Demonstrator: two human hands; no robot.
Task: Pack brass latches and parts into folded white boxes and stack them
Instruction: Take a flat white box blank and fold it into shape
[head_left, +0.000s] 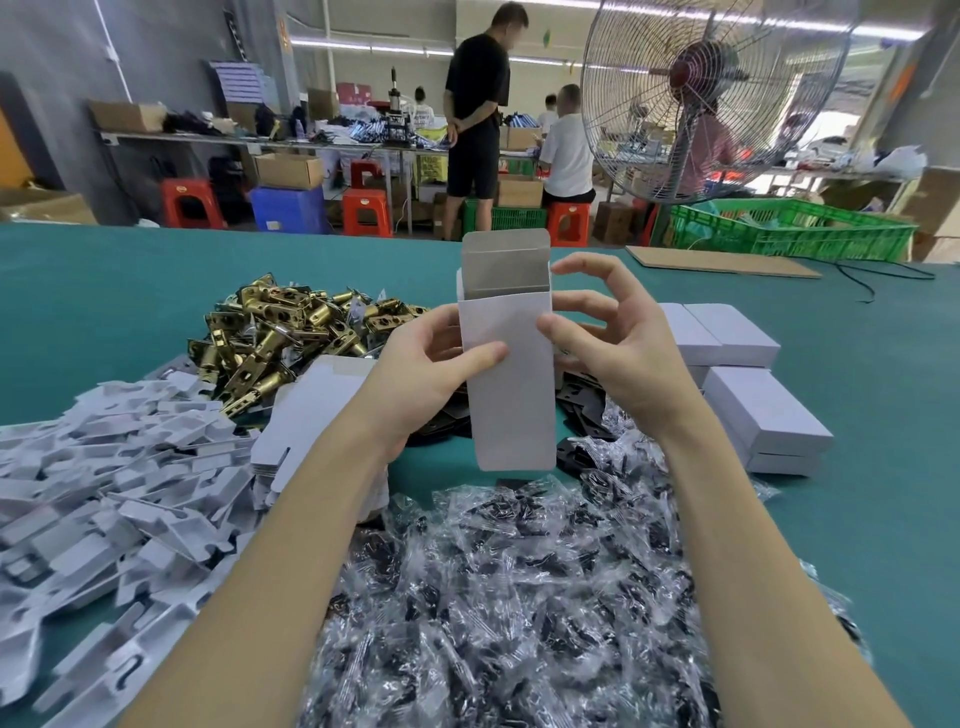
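Your left hand (426, 364) grips the white box (506, 374), thumb pressed on its front panel, fingers behind. Your right hand (618, 353) touches the box's right edge with its thumb, fingers spread and curled, closed on nothing. You hold the box upright above the bench (104, 291), top flap raised, mouth open, apparently unfilled. Thin card: judged light and easily crushed, so hold by the side edges, not the broad faces. Brass latches (280, 338) lie heaped beyond your left hand; judged heavy, rigid and snag-prone, best lifted by the barrel. Finished boxes (763, 405) stack beside your right hand.
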